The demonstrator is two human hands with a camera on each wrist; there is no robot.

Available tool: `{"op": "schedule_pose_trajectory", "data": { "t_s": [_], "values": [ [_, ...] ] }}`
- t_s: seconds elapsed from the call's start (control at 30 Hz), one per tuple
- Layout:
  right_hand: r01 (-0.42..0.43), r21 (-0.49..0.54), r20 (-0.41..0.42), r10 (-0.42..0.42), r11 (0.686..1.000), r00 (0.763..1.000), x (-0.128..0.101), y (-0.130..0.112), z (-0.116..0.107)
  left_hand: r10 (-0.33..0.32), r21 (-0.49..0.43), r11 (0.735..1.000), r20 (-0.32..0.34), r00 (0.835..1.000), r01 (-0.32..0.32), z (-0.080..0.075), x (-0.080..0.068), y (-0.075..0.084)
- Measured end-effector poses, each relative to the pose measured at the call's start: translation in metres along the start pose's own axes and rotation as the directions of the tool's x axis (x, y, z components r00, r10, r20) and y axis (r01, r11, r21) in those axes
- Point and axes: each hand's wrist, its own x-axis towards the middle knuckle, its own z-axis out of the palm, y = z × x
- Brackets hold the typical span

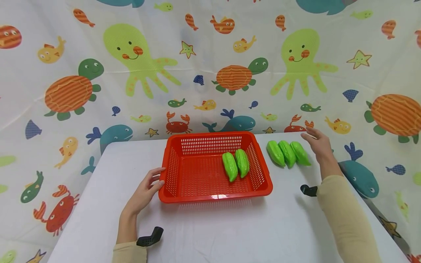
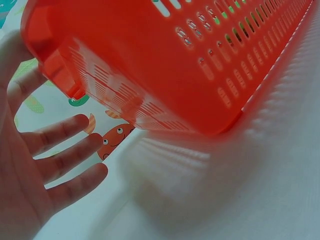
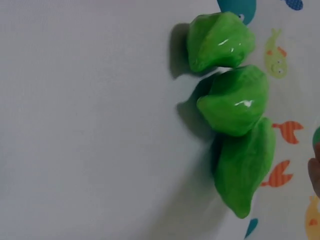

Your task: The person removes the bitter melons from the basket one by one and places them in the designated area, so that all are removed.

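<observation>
A red plastic basket [image 1: 197, 197] with slotted walls stands on the white table, holding two glossy green ridged fruits, possibly star fruits, the left one [image 1: 230, 167] beside the right one [image 1: 242, 163]. My left hand [image 1: 143, 192] touches the basket's left rim with thumb and forefinger; in the left wrist view the hand's other fingers [image 2: 70, 162] stretch free beside the wall. Right of the basket lie three more such fruits: a left one [image 1: 275, 153], a middle one [image 1: 287, 153] and a right one [image 1: 300, 153]. My right hand [image 1: 320, 144] hovers just beyond the right one, holding nothing.
A white cloth printed with sea animals [image 1: 230, 44] hangs behind and around the white table [image 1: 210, 233]. Dark camera mounts stick out from the left wrist [image 1: 150, 237] and the right wrist [image 1: 308, 190].
</observation>
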Motion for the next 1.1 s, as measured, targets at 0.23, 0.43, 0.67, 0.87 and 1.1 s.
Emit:
{"op": "schedule_pose_trajectory", "data": {
  "t_s": [0.23,0.43,0.67,0.87,1.1],
  "values": [
    [0.071,-0.075,0.066,-0.067,0.995,0.996,-0.010,-0.026,0.008,0.005,0.001,1.000,-0.002,1.000,-0.005,0.000,0.000,0.000],
    [0.143,-0.080,0.095,-0.135,0.986,0.986,-0.021,-0.051,0.017,0.012,0.006,1.000,-0.004,1.000,-0.012,0.001,-0.001,0.000],
    [0.227,-0.058,0.167,-0.214,0.972,0.962,-0.033,-0.079,0.027,0.016,0.008,1.000,-0.005,1.000,-0.016,0.001,-0.001,0.002],
    [0.265,-0.068,0.228,-0.244,0.962,0.943,-0.043,-0.100,0.038,0.010,0.013,1.000,-0.006,1.000,-0.010,0.000,-0.001,0.002],
    [0.288,-0.071,0.242,-0.263,0.955,0.934,-0.056,-0.119,0.051,0.006,0.014,1.000,-0.006,1.000,-0.006,-0.001,-0.001,0.002]
  ]
}}
